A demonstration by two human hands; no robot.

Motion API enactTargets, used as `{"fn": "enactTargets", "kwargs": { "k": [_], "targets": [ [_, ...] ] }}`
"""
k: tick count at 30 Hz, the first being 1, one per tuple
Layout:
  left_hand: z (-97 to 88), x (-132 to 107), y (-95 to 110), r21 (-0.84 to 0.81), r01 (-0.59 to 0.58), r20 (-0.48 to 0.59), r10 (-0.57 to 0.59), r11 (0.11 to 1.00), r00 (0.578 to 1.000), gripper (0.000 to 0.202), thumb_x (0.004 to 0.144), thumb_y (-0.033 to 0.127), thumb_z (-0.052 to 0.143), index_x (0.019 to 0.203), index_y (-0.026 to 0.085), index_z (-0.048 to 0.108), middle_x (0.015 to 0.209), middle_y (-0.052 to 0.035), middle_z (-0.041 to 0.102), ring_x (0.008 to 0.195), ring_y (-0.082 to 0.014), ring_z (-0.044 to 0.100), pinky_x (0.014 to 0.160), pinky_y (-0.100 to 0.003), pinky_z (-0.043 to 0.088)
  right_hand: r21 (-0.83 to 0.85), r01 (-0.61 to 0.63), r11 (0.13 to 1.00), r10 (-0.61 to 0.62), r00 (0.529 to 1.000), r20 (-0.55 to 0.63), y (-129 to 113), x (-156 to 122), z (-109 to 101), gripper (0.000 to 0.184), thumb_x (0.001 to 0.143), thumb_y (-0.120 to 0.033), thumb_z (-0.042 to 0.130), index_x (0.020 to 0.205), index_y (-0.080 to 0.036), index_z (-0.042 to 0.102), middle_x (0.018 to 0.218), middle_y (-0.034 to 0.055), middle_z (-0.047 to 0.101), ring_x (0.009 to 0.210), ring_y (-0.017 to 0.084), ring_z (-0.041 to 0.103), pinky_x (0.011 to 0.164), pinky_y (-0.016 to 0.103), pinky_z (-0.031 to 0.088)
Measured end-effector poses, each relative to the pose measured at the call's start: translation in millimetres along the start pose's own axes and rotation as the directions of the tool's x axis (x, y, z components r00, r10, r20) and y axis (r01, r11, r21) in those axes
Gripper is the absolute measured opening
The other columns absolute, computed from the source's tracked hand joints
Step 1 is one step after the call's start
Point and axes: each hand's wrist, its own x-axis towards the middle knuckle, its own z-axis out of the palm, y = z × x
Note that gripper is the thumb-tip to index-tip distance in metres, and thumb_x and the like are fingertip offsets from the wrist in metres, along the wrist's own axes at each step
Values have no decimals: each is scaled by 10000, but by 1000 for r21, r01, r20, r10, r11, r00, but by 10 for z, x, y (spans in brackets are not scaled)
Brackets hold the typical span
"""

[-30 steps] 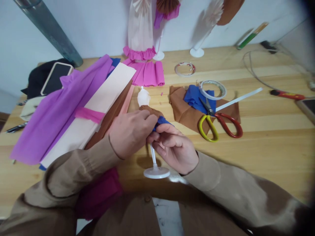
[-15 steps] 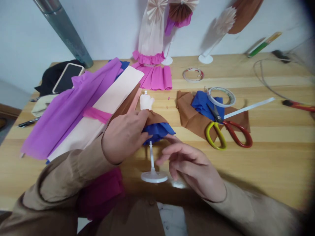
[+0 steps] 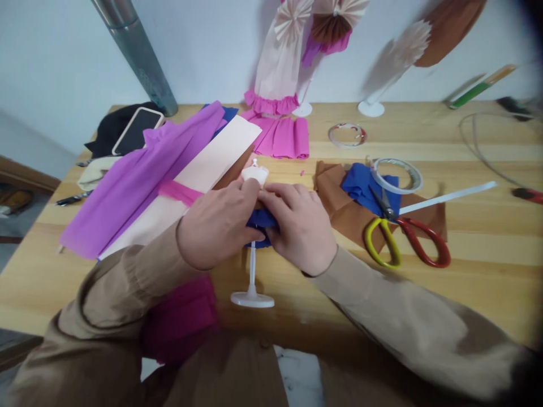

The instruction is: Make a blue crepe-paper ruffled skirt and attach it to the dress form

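Note:
A small white dress form (image 3: 255, 173) stands on a thin post with a round white base (image 3: 253, 299). Around its waist hangs a blue crepe paper skirt (image 3: 262, 218), mostly covered by my fingers. My left hand (image 3: 220, 223) pinches the skirt's upper edge from the left side. From the right, my right hand (image 3: 299, 223) presses its closed fingers on the same edge, fingertips close to those of my left. The brown layer over the blue is hidden behind my hands.
Scissors (image 3: 388, 212) with yellow and red handles lie on brown and blue paper scraps (image 3: 339, 209) at right, beside a tape roll (image 3: 399, 176). Purple paper (image 3: 144, 175) and cream paper (image 3: 220, 155) lie left. Behind are a phone (image 3: 138, 131), tall bottle (image 3: 139, 56) and dressed stands.
My right hand has moved up and left from below the skirt and closed at its waist. The brown layer is now covered. The stand tilts slightly differently, and the view has shifted.

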Motion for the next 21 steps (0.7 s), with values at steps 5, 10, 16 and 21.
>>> {"fn": "enactTargets", "kwargs": {
  "k": [5,10,16,21],
  "targets": [
    [-167,-51,-82,116,37,7,-38,993,999,400,722,424,719,927,179,477,874,-53,608,763,-228,617,600,-285,412,77,-71,995,74,997,-33,69,132,43,266,723,-88,541,917,-187,693,935,93,721,855,255,632,656,348,421],
    [-174,80,-273,72,26,165,-38,997,986,395,713,463,700,918,161,548,824,-40,645,714,-190,613,566,-244,387,383,-174,907,242,961,-137,209,141,57,311,668,-44,502,849,-187,710,851,67,740,812,240,682,721,360,508],
    [52,335,-474,-191,62,548,54,980,834,209,718,371,665,706,166,625,540,6,625,524,-145,605,482,-213,370,483,-150,863,260,950,-171,352,36,102,197,719,-161,587,871,-180,711,856,75,741,800,230,692,756,380,542],
    [164,367,-463,-46,-47,342,60,998,938,203,707,359,662,652,173,603,618,-26,648,608,-181,632,500,-244,367,386,-33,922,123,970,-209,409,-81,136,323,726,-104,546,1001,-189,693,976,95,715,917,227,673,821,385,549]
  ]
}}
